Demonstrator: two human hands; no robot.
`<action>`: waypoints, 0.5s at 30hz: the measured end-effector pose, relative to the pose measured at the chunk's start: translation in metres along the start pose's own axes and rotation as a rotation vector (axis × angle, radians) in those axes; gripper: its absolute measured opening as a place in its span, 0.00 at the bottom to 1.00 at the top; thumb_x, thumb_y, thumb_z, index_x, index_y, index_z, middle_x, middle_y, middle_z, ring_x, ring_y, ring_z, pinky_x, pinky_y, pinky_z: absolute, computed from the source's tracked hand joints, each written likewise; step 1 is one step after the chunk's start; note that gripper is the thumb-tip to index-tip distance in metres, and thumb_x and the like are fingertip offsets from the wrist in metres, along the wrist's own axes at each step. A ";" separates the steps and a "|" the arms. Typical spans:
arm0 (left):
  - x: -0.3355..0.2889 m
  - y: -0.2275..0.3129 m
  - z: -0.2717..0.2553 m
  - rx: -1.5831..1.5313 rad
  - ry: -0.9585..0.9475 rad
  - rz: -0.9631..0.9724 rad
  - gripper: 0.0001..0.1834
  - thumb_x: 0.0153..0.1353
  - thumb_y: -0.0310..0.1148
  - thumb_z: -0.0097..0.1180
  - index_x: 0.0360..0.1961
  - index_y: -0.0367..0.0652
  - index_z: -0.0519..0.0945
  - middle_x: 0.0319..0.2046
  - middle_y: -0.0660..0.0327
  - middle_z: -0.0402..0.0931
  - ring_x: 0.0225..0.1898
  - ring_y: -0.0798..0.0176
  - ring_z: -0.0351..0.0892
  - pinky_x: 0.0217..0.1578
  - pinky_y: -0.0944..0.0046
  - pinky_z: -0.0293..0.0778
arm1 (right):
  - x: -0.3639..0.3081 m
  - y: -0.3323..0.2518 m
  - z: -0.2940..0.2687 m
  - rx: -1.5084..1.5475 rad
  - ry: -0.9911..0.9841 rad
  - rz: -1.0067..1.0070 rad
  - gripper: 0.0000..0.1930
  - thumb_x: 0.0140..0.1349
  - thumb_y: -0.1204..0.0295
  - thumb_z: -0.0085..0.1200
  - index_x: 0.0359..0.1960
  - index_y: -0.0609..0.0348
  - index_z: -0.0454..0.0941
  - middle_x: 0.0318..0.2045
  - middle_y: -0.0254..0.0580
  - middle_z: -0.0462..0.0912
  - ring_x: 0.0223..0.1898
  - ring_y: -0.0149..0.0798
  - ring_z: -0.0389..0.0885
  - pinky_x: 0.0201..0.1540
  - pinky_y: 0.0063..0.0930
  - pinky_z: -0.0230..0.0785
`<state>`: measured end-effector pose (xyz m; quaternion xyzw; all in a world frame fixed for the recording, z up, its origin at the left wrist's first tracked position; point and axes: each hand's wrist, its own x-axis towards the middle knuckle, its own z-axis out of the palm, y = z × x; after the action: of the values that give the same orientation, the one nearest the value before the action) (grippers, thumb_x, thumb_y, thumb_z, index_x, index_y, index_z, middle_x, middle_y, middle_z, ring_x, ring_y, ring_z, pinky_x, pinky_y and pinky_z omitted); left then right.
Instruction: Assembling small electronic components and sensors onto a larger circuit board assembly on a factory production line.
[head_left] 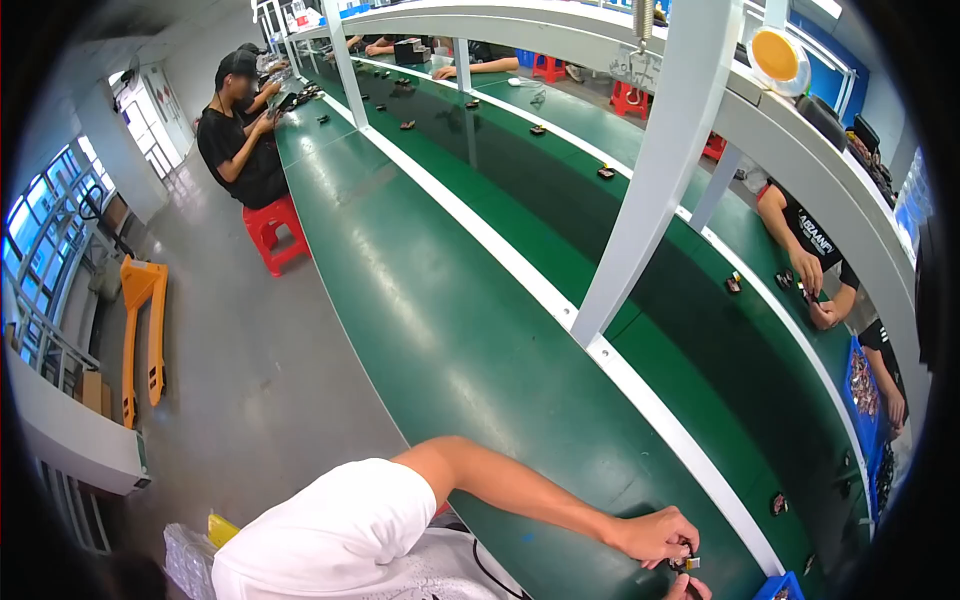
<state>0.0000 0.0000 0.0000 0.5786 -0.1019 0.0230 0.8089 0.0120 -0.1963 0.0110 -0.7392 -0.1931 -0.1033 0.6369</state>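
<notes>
At the lower right, my left hand (655,535) reaches over the green bench, its fingers pinched on a small black electronic part (684,565) with a yellow and whitish piece on it. Just below, my right hand (688,588) also has its fingertips closed on this part, and the lower picture edge cuts off most of that hand. The fingers cover much of the part, so its exact kind cannot be made out.
A dark green conveyor belt (690,340) carries several similar small parts beyond a white rail. A white post (655,180) rises from the rail. A blue bin (780,587) sits right of my hands. Co-workers sit along both sides; a yellow pallet jack (140,335) stands left.
</notes>
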 end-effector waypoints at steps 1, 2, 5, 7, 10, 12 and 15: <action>0.003 0.002 0.002 -0.002 -0.001 -0.002 0.07 0.68 0.22 0.51 0.39 0.27 0.78 0.19 0.53 0.78 0.11 0.62 0.77 0.12 0.65 0.71 | 0.000 -0.017 0.007 -0.057 0.043 0.048 0.07 0.62 0.82 0.66 0.36 0.72 0.80 0.31 0.53 0.87 0.31 0.40 0.87 0.37 0.28 0.82; 0.005 0.003 0.005 -0.005 0.000 -0.005 0.07 0.68 0.22 0.50 0.37 0.27 0.78 0.19 0.53 0.78 0.11 0.63 0.77 0.12 0.65 0.70 | 0.001 -0.026 0.008 -0.114 0.085 0.097 0.07 0.61 0.82 0.66 0.35 0.72 0.79 0.30 0.51 0.86 0.31 0.39 0.86 0.37 0.28 0.82; 0.000 0.002 -0.001 0.008 -0.022 -0.007 0.07 0.68 0.22 0.50 0.37 0.27 0.77 0.19 0.53 0.77 0.11 0.63 0.77 0.11 0.65 0.70 | -0.006 -0.031 0.016 -0.165 0.093 0.071 0.07 0.61 0.83 0.66 0.35 0.72 0.79 0.29 0.51 0.86 0.30 0.38 0.86 0.36 0.27 0.81; -0.001 0.005 0.001 0.002 -0.023 -0.010 0.07 0.67 0.21 0.50 0.36 0.27 0.77 0.19 0.53 0.77 0.11 0.63 0.77 0.11 0.65 0.70 | -0.006 -0.030 0.012 -0.152 0.091 0.075 0.07 0.61 0.83 0.66 0.35 0.71 0.79 0.30 0.51 0.86 0.30 0.38 0.86 0.36 0.27 0.81; -0.001 0.003 0.003 -0.008 -0.013 0.005 0.06 0.67 0.21 0.50 0.36 0.26 0.77 0.19 0.53 0.78 0.11 0.63 0.77 0.11 0.65 0.70 | -0.007 -0.026 0.010 -0.131 0.091 0.089 0.07 0.61 0.83 0.66 0.35 0.72 0.79 0.30 0.52 0.86 0.31 0.38 0.86 0.37 0.27 0.81; -0.001 0.002 0.003 -0.013 0.000 0.025 0.06 0.66 0.21 0.50 0.36 0.26 0.77 0.19 0.53 0.78 0.11 0.63 0.77 0.11 0.65 0.70 | -0.007 -0.025 0.010 -0.125 0.090 0.098 0.07 0.61 0.83 0.66 0.35 0.72 0.79 0.31 0.52 0.86 0.32 0.38 0.86 0.37 0.28 0.81; 0.000 0.003 0.003 -0.003 -0.018 0.023 0.06 0.66 0.20 0.50 0.36 0.26 0.76 0.19 0.53 0.78 0.11 0.63 0.78 0.11 0.65 0.71 | -0.007 -0.024 0.011 -0.055 0.099 0.084 0.07 0.62 0.83 0.65 0.35 0.72 0.78 0.31 0.53 0.86 0.32 0.39 0.86 0.38 0.29 0.82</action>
<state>-0.0011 -0.0015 0.0035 0.5762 -0.1157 0.0272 0.8087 -0.0050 -0.1835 0.0280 -0.7579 -0.1274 -0.1181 0.6288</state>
